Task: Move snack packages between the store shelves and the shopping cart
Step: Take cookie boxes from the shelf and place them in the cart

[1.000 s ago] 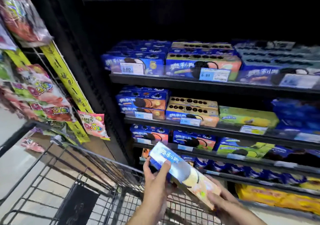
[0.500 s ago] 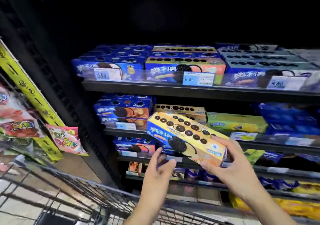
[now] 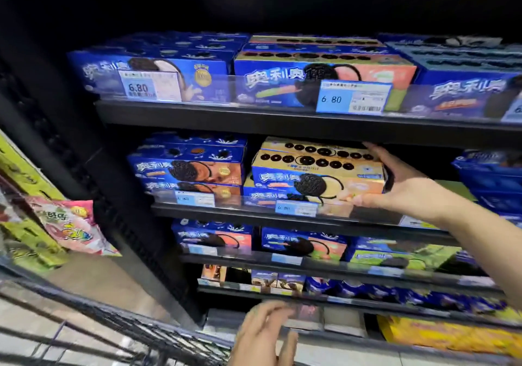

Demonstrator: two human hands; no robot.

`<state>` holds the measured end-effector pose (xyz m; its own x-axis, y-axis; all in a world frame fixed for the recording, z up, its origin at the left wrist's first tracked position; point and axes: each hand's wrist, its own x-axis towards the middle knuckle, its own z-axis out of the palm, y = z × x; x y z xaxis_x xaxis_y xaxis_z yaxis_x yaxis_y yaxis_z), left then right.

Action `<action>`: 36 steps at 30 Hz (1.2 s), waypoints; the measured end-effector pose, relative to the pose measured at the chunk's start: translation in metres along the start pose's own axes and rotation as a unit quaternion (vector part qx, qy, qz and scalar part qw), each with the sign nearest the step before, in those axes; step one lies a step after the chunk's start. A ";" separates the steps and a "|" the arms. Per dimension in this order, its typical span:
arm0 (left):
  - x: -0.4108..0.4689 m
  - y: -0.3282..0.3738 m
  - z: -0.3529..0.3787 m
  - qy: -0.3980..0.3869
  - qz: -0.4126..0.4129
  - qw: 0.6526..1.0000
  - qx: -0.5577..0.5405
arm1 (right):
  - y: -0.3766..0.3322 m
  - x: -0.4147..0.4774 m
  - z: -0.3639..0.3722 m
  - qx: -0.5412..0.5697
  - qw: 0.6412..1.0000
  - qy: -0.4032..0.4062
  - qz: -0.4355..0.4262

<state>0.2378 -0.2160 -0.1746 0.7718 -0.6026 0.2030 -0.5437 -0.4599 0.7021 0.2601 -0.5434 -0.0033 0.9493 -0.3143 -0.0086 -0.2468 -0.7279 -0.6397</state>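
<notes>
My right hand (image 3: 395, 185) grips the right end of a yellow-and-blue cookie box (image 3: 316, 172), thumb on top and fingers beneath. The box lies on top of a matching box on the second shelf (image 3: 226, 213), between the blue-orange boxes (image 3: 189, 168) and my hand. My left hand (image 3: 264, 334) hangs low at the bottom of the view, blurred, fingers loosely spread and holding nothing. The black wire shopping cart (image 3: 99, 326) shows at the lower left, below the shelves.
The shelf above (image 3: 254, 117) carries rows of blue cookie boxes behind price tags. Lower shelves hold more boxes, green ones on the right. Pink and green snack bags (image 3: 70, 227) hang on a rack at the left. Yellow packs lie at the bottom right.
My right hand has carried the box up and forward onto the stack on the second shelf. My left hand has let go of it and dropped towards the cart.
</notes>
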 end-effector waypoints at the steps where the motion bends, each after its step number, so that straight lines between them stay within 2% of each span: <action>1: 0.002 -0.002 0.000 0.004 -0.010 1.000 0.011 | 0.001 0.008 0.000 -0.002 1.000 -0.018 0.012; 3: 0.007 -0.006 0.000 0.013 -0.033 0.999 0.037 | 0.001 0.022 0.002 -0.008 0.998 -0.048 0.025; 6: 0.013 -0.010 0.004 -0.014 -0.064 0.997 0.038 | -0.001 0.033 0.007 -0.044 0.996 -0.061 0.038; 11: 0.020 -0.009 0.007 -0.037 -0.076 0.996 0.028 | 0.012 0.020 0.022 -0.034 0.997 0.031 0.060; 16: 0.024 -0.006 0.005 -0.052 -0.091 0.994 0.022 | 0.012 0.004 0.049 -0.019 0.993 0.116 0.014; 24: 0.022 0.000 0.007 -0.063 -0.064 0.995 0.039 | -0.004 -0.001 0.062 -0.036 0.990 0.116 0.068; 30: 0.011 0.006 -0.001 -0.081 -0.046 0.994 0.052 | -0.005 -0.045 0.078 -0.059 0.984 0.149 0.081; 36: -0.010 0.022 -0.033 -0.104 -0.031 0.988 0.111 | -0.005 -0.119 0.121 -0.036 0.988 0.152 -0.008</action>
<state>0.2287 -0.1988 -0.1389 0.7334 -0.6798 0.0031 -0.5746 -0.6175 0.5371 0.1717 -0.4290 -0.0922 0.8532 -0.4632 0.2399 -0.2557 -0.7722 -0.5817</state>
